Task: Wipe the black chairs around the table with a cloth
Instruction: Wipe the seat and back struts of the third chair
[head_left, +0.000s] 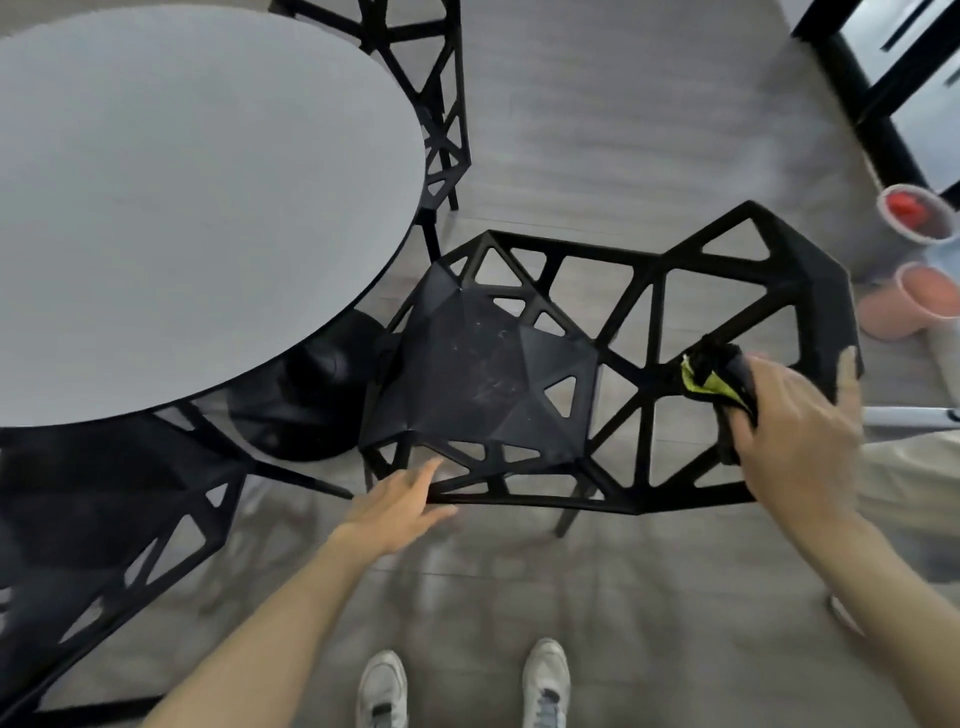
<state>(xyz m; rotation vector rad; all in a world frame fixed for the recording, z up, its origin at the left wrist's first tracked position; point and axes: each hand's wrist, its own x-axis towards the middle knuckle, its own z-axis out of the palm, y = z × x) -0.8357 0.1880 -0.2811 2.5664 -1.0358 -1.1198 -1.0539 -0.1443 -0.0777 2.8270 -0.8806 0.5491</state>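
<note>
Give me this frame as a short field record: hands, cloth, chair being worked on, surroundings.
left hand: left hand open, fingers touching the near edge of the chair's seat frame
right hand: right hand grips the cloth against the chair's backrest
cloth: cloth dark with a yellow-green edge, bunched
chair: black chair of open lattice, pulled out from the table, scuff marks on the seat
table: round grey table, upper left
other chairs: second chair beyond the table; third chair lower left
floor: two buckets at the right edge
</note>
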